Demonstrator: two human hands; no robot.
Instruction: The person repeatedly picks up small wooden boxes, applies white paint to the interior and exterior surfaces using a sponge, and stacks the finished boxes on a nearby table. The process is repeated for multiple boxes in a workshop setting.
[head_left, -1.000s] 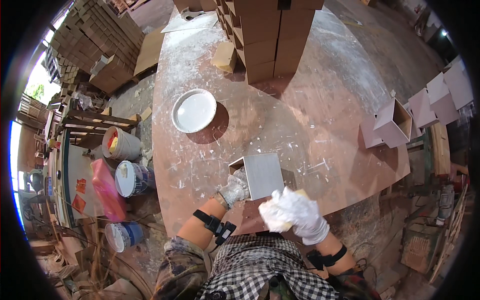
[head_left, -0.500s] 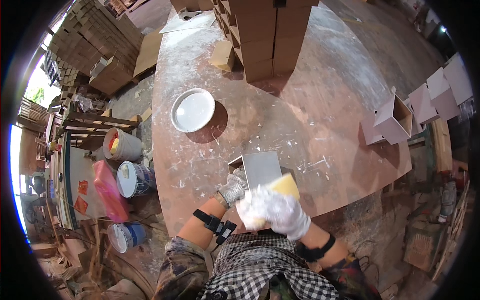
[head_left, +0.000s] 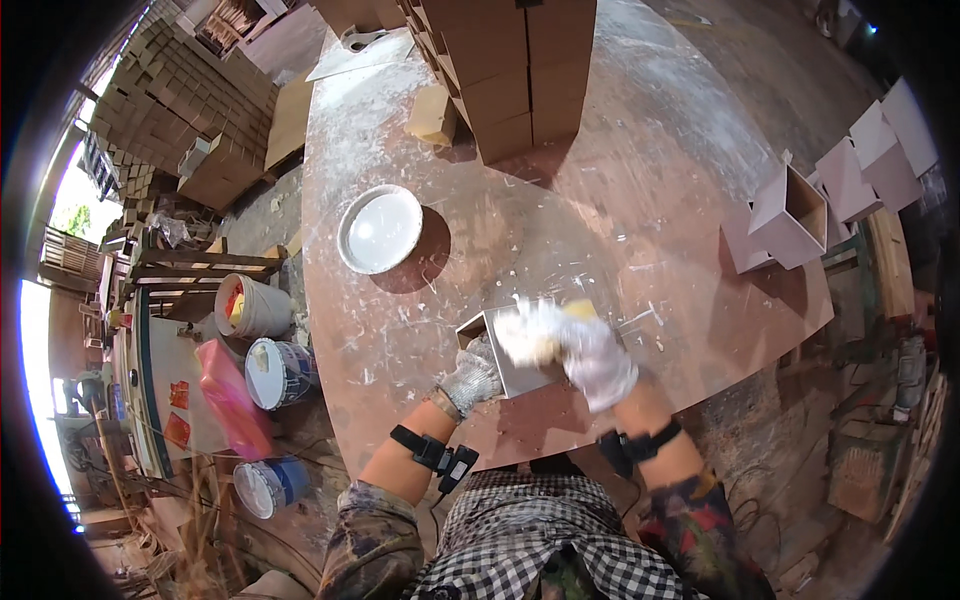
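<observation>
A box with a whitish-grey coated face [head_left: 522, 381] and an opening on its left side lies on the brown table before me. My left hand [head_left: 472, 376], in a grey-white knit glove, is closed on the box's left side, fingers partly hidden at the opening. Over the top face is my right hand [head_left: 600, 366], its glove smeared white and blurred by motion. A yellow sponge [head_left: 578, 310] shows beyond its fingers, which are wrapped round it. A round white basin [head_left: 381, 229] holding white liquid stands farther left.
A tall stack of brown boxes [head_left: 500, 85] rises at the back, with a yellowish block [head_left: 431, 115] beside it. Several pale boxes [head_left: 789, 217] stand at the right edge. Off the table's left lie paint buckets [head_left: 279, 372] and a pink plastic bag [head_left: 234, 402].
My right hand has moved away from my body with the sponge, from the box's near edge to farther over its top. My left hand stays on the box.
</observation>
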